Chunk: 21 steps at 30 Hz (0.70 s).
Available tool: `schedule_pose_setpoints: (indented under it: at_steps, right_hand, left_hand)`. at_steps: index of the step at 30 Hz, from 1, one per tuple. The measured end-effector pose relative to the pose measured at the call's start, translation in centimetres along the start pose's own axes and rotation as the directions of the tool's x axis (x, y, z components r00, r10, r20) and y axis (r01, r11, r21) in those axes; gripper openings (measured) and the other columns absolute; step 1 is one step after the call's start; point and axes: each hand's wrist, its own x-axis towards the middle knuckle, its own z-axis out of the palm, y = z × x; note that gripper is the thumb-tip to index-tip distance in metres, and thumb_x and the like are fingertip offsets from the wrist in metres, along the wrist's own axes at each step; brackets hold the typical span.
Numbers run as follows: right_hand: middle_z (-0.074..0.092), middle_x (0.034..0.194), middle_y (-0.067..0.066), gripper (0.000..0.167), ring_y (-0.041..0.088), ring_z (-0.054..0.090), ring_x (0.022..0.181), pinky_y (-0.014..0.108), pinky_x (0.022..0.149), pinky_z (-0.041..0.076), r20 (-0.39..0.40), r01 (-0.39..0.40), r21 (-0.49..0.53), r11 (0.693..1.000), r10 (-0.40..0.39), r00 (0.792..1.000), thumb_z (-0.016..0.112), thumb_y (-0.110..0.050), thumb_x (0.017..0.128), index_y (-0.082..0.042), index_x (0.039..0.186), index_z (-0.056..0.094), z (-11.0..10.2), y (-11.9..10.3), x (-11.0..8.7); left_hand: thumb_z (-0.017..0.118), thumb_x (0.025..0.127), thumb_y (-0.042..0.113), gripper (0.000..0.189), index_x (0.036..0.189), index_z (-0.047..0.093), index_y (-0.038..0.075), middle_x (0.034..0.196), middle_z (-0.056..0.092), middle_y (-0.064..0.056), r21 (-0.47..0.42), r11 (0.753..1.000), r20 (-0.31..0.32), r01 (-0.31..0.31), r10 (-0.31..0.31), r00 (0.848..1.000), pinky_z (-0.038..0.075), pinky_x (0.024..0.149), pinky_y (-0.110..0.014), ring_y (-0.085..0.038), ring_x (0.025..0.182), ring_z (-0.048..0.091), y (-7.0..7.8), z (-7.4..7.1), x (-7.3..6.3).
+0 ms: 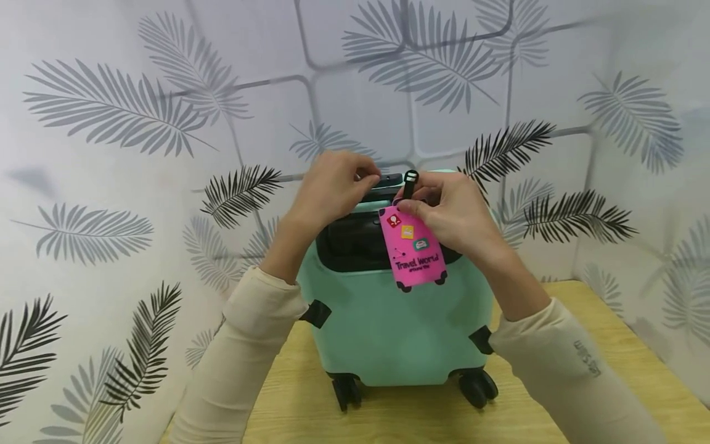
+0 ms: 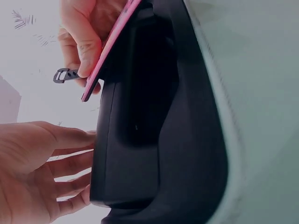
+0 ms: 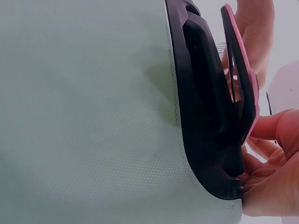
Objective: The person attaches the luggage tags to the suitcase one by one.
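Observation:
A mint-green suitcase (image 1: 399,336) stands upright on its wheels. In the head view, my right hand (image 1: 455,209) pinches a pink luggage tag (image 1: 413,262) near its top, between thumb and fingers. A short black strap (image 1: 410,185) with a buckle sticks up out of that grip. The tag hangs in front of the suitcase's black recessed panel (image 1: 352,240). My left hand (image 1: 333,188) is by the black top handle (image 1: 391,180), holding nothing. Its fingers (image 2: 72,165) reach out fairly straight in the left wrist view, their tips right at the edge of the black part.
A wood-grain table (image 1: 388,416) carries the suitcase. Behind rises a pale wall (image 1: 355,105) with a leaf pattern. Black corner pieces (image 1: 317,314) sit on the suitcase's sides, and black wheels (image 1: 478,388) are under it.

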Motion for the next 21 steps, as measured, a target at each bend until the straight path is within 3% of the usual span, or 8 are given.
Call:
schedule_pose_setpoints:
  at_steps: [8, 12, 21]
  right_hand:
    - [0.076, 0.087, 0.005, 0.007, 0.02, 0.066, 0.077, 0.035, 0.068, 0.05, -0.025, 0.026, 0.001, 1.0, -0.026, 0.999, 0.078, -0.011, 0.094, -0.011, 0.1, 0.081, 0.2, 0.1, -0.1]
    - [0.077, 0.086, 0.004, 0.006, 0.019, 0.066, 0.076, 0.034, 0.068, 0.05, -0.035, 0.038, 0.003, 0.999, -0.037, 0.999, 0.079, -0.011, 0.094, -0.011, 0.099, 0.082, 0.1, 0.0, 0.0]
    - [0.076, 0.084, 0.003, 0.005, 0.018, 0.066, 0.073, 0.035, 0.067, 0.05, -0.043, 0.05, -0.022, 0.999, -0.051, 0.998, 0.079, -0.012, 0.093, -0.012, 0.098, 0.082, 0.0, 0.0, -0.1]
  left_hand:
    - [0.065, 0.103, 0.019, 0.021, 0.115, 0.08, 0.01, 0.11, 0.077, -0.005, 0.04, 0.999, 0.077, -0.009, 0.006, 0.997, 0.054, 0.092, -0.037, -0.019, 0.104, 0.069, 0.4, -0.5, 2.1]
    - [0.065, 0.102, 0.015, 0.021, 0.116, 0.079, 0.01, 0.107, 0.078, -0.005, 0.021, 1.0, 0.142, -0.006, 0.003, 0.99, 0.054, 0.088, -0.037, -0.018, 0.099, 0.069, 0.4, -0.6, 3.0]
    - [0.064, 0.101, 0.01, 0.024, 0.121, 0.078, 0.009, 0.111, 0.076, -0.009, 0.064, 0.998, 0.333, -0.015, -0.007, 0.943, 0.053, 0.09, -0.036, -0.02, 0.1, 0.067, 0.7, 0.1, 4.8]
